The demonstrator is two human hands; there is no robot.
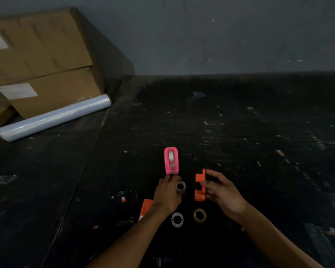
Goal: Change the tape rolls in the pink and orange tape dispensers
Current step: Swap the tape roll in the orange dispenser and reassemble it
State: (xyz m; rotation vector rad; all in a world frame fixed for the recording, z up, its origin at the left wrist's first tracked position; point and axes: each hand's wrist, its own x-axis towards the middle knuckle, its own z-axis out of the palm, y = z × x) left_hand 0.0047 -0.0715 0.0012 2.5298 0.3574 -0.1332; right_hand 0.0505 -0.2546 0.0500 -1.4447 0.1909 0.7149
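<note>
The left hand (167,192) pinches a clear tape roll (180,186) just at six o'clock of the loaded pink dispenser (171,161), while the right hand (223,192) grips the orange dispenser (200,185) at three o'clock, apparently steadying its empty cradle for loading.

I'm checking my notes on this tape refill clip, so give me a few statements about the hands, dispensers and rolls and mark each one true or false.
1. The pink plastic tape dispenser has a roll seated in it. True.
2. The right hand holds the orange plastic tape dispenser. True.
3. The left hand is empty. False: it grips a small clear tape roll.
4. Two spoked tape cores lie on the black table nearer the person than the hands. True.
5. The long roll of clear plastic film stands upright. False: it lies flat beside the cardboard boxes.
</note>
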